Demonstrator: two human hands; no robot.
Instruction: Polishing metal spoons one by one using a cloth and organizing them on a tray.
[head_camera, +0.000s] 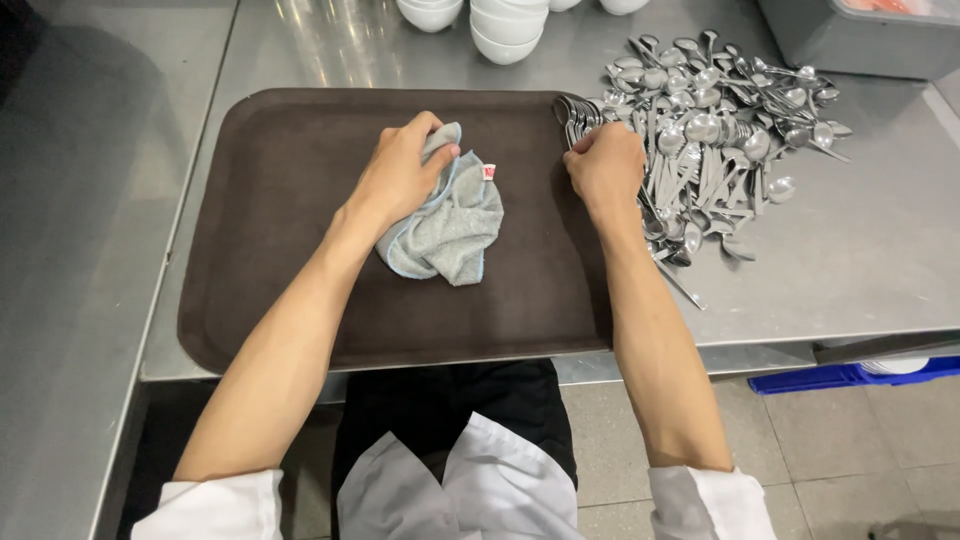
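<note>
Left hand (400, 170) grips a grey cloth (450, 225) mid-tray (270, 250); right hand (605, 165), fingers closed, clutches spoons (578, 115) at the tray's right edge beside the spoon pile (715, 140).

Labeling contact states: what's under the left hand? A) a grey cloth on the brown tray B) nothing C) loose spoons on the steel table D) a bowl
A: the left hand presses a grey cloth onto the brown tray, while the right hand holds a bunch of spoons at the tray's right edge, beside the spoon pile.
</note>
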